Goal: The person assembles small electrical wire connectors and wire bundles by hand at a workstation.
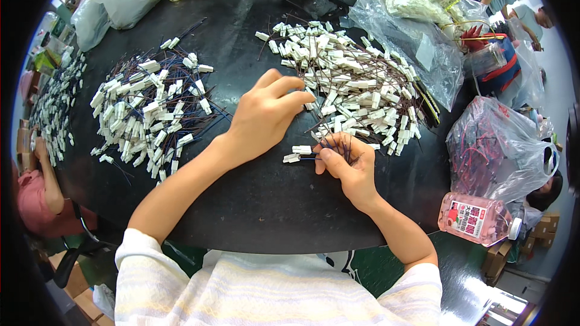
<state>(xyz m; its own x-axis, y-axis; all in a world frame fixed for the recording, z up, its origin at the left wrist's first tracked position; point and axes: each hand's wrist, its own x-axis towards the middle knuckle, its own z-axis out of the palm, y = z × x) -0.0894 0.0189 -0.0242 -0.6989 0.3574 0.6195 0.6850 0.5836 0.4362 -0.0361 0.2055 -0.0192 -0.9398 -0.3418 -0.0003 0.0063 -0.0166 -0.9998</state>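
My right hand (350,172) is closed on a small bunch of thin dark wires. White plastic connectors (292,158) on those wires stick out to the left of its fingers. Above and to the left, my left hand (266,111) has its fingers bent together at the near left edge of a large pile of white connectors with brownish wires (356,78). What lies between these fingertips is too small to make out. Left of my left hand is a second pile of white connectors, with dark blue wires (151,105).
The black table (260,217) curves toward me. Plastic bags (411,42) line its far side. At right stand a bag of red wires (489,151) and a pink-filled bottle (477,218). A person in a red top (39,199) sits left beside another connector pile (60,102).
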